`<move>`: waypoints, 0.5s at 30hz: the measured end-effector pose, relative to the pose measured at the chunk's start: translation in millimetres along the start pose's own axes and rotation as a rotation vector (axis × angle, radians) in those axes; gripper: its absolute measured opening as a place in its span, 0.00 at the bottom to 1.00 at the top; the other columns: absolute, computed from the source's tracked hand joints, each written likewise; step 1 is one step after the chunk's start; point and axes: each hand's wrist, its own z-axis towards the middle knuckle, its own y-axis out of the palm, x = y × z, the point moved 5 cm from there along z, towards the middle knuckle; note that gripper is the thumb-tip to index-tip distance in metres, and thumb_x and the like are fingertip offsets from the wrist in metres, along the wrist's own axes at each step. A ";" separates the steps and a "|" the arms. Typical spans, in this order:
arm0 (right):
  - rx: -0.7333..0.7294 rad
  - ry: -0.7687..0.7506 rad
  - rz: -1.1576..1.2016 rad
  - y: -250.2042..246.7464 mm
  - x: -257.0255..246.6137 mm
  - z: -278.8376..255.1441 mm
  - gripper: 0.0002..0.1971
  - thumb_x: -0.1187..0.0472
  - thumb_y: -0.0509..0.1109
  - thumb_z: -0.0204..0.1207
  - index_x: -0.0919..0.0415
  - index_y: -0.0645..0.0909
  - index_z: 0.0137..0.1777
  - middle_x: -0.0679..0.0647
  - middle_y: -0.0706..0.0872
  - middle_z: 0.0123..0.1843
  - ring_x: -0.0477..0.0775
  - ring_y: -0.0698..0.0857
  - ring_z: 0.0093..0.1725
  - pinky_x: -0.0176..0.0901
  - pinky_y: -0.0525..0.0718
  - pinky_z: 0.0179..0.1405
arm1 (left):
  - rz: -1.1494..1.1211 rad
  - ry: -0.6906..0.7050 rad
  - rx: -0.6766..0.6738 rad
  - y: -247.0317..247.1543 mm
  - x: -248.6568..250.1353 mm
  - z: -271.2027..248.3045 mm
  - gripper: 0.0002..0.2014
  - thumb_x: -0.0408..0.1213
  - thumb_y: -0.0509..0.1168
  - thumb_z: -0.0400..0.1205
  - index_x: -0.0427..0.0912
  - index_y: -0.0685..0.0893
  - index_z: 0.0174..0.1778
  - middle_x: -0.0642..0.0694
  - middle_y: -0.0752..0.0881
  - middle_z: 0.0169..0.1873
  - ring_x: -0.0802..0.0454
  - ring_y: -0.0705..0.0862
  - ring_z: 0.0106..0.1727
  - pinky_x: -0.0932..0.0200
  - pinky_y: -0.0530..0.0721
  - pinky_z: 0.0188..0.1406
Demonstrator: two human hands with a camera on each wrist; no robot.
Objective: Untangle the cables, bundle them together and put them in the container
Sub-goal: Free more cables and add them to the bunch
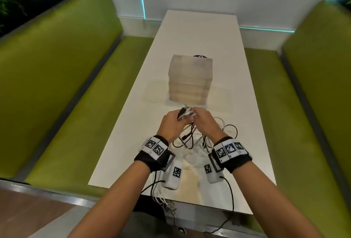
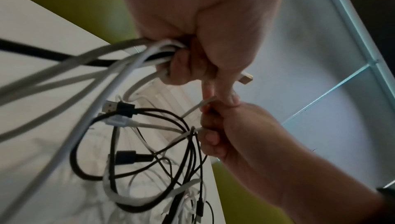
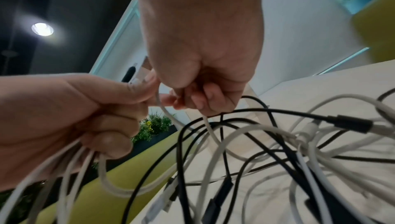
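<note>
White glossy table (image 1: pixel 199 34): carries everything
Frosted translucent plastic container (image 1: pixel 190 80): mid-table, just beyond both hands
Black and white cable tangle (image 1: pixel 191 139): near edge, trailing down from the fists
Left hand (image 1: pixel 170 123): fist round gathered ends
Right hand (image 1: pixel 205 122): nearer the loose strand, pinching one thin white cable (image 3: pixel 210 131)

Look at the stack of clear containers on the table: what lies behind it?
Behind the stack of clear containers a dark round object peeks over its top edge on the white table. Only a sliver shows; the stack covers the rest, so it cannot be identified.
</note>
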 end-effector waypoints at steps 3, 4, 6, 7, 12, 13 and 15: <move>0.028 -0.015 -0.100 -0.2 2.1 0.4 0.06 0.65 0.59 0.80 0.62 0.78 0.46 0.56 0.84 0.43 0.59 0.80 0.41 0.47 0.74 0.37 | 0.072 0.051 -0.033 -0.8 6.3 -2.2 0.09 0.43 0.67 0.81 0.41 0.86 0.43 0.42 0.87 0.35 0.46 0.80 0.36 0.63 0.72 0.32; 0.040 -0.038 -0.130 1.1 2.4 1.5 0.07 0.64 0.59 0.81 0.64 0.78 0.48 0.59 0.86 0.44 0.61 0.81 0.42 0.50 0.77 0.39 | 0.066 0.070 -0.030 -2.8 9.0 -2.6 0.08 0.42 0.66 0.81 0.41 0.86 0.43 0.41 0.87 0.36 0.45 0.81 0.37 0.60 0.74 0.35; 0.048 -0.093 -0.206 5.5 4.9 3.1 0.12 0.58 0.58 0.84 0.65 0.78 0.48 0.60 0.85 0.43 0.63 0.81 0.42 0.53 0.78 0.39 | -0.020 0.067 0.008 -12.5 14.9 -5.6 0.07 0.41 0.66 0.82 0.47 0.85 0.38 0.47 0.87 0.34 0.48 0.82 0.36 0.54 0.76 0.37; 0.045 -0.114 -0.251 9.0 8.0 4.7 0.13 0.55 0.58 0.85 0.64 0.77 0.45 0.58 0.83 0.40 0.61 0.80 0.41 0.52 0.75 0.37 | -0.093 0.052 0.047 -20.1 18.4 -9.1 0.10 0.39 0.65 0.82 0.52 0.83 0.33 0.53 0.84 0.27 0.51 0.79 0.31 0.53 0.75 0.34; 0.097 -0.117 -0.249 18.6 26.5 15.7 0.11 0.55 0.60 0.84 0.59 0.76 0.43 0.51 0.77 0.38 0.53 0.75 0.38 0.44 0.67 0.37 | -0.349 0.028 0.175 -54.9 24.8 -26.0 0.19 0.38 0.64 0.83 0.47 0.68 0.26 0.52 0.64 0.21 0.53 0.62 0.23 0.57 0.63 0.27; 0.107 -0.117 -0.249 19.3 27.0 17.3 0.11 0.55 0.60 0.84 0.59 0.77 0.44 0.52 0.77 0.39 0.53 0.75 0.38 0.44 0.68 0.37 | -0.401 0.028 0.182 -59.8 24.5 -29.7 0.18 0.37 0.64 0.83 0.46 0.67 0.29 0.52 0.63 0.21 0.54 0.61 0.22 0.59 0.62 0.25; 0.116 -0.114 -0.253 20.7 27.9 20.8 0.11 0.54 0.60 0.84 0.58 0.76 0.43 0.51 0.77 0.39 0.53 0.75 0.37 0.44 0.70 0.37 | -0.532 0.025 0.197 -69.4 23.0 -37.2 0.16 0.35 0.63 0.84 0.44 0.68 0.31 0.54 0.62 0.20 0.56 0.59 0.20 0.60 0.60 0.22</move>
